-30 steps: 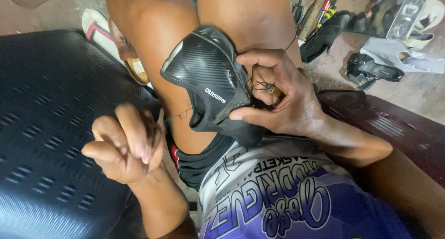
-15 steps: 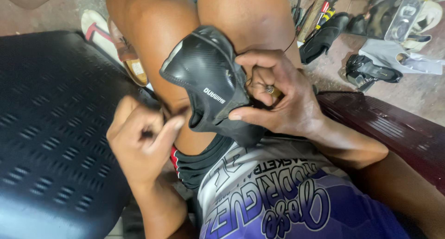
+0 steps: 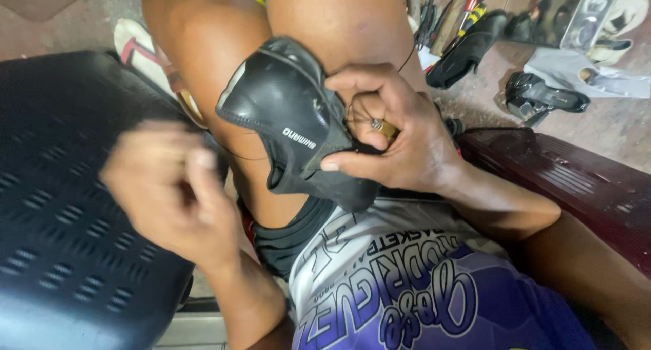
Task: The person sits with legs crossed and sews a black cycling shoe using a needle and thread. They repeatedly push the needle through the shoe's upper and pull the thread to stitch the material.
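here, right hand (image 3: 397, 136) clamped around black shoe (image 3: 291, 119) on the knees, left hand (image 3: 169, 190) blurred, fingers pinched together

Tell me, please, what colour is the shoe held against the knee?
Black, seen in the head view: the shoe.

A black perforated seat (image 3: 61, 207), sandal (image 3: 135, 48), tools (image 3: 451, 14) and shoes (image 3: 542, 99) nearby.

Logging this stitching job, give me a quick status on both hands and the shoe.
Right hand grips the black leather shoe against the knees. Left hand blurred, off the shoe, grip unclear. Thin thread trails from the shoe. Nothing in the way.
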